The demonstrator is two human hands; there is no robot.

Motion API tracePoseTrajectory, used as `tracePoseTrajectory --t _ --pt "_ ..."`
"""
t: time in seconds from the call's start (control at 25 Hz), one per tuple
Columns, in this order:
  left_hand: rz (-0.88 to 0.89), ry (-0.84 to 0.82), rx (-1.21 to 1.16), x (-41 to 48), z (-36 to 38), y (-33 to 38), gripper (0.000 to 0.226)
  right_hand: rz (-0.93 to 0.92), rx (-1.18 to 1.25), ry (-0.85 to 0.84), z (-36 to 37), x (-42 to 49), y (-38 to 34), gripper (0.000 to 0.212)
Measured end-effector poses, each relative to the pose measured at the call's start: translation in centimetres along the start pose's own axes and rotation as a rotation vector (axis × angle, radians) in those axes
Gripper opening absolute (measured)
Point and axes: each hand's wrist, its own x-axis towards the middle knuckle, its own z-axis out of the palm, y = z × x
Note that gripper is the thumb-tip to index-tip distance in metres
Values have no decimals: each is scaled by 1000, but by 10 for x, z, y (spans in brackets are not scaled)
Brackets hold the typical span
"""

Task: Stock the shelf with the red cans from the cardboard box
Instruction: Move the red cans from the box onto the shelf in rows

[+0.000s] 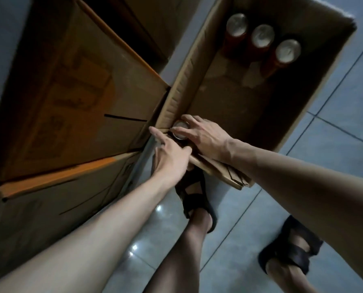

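Several floor tiles (pixel 334 144): glossy grey-blue squares with thin dark joints, hard and slick, catching small spots of light
Closed cartons (pixel 70 102): two brown corrugated boxes stacked at the left, flat-faced, with faint printing and a dark tape line
Cardboard box (pixel 189 66): open-topped, long and deep, on the floor; matt brown walls with a fluted cut edge, a torn patch on the bottom and a bent flap near the feet
Sandals (pixel 195 199): dark and strapped, one tucked against the box's near end
Right hand (pixel 206 136): reaches over the near flap, fingertips clasped round the rim of a can
Left hand (pixel 172 157): lies on the box's near left corner, index finger stretched straight; the other fingers are hidden, so I cannot tell whether they grip the flap
Three red cans (pixel 262 37): slim upright cylinders in a row at the far end, dull silver lids with pull tabs
Fourth can (pixel 181 125): upright in the near left corner, only its metal lid showing
Step in hand: seemingly picking this can out of the box
Next move: probably a straight lift clear of the wall, then a carry to the shelf, which is out of view
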Motion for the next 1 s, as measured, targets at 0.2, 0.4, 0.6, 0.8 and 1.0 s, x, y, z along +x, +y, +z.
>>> tracePoseTrajectory --t 0.2,0.4,0.6,0.8,1.0 --pt "31 -15 38 7 6 -5 106 27 -44 38 17 24 -6 45" --pt "53 -22 85 -7 -12 -3 105 308 409 142 -4 -5 3 59" --pt "214 -123 224 -56 -51 25 98 629 816 271 -89 -76 12 63" --pt "480 -161 13 -148 -141 89 87 516 1097 385 -236 -147 -33 62" --pt "552 -292 -115 -260 -264 137 74 261 1136 298 -408 -201 -117 56"
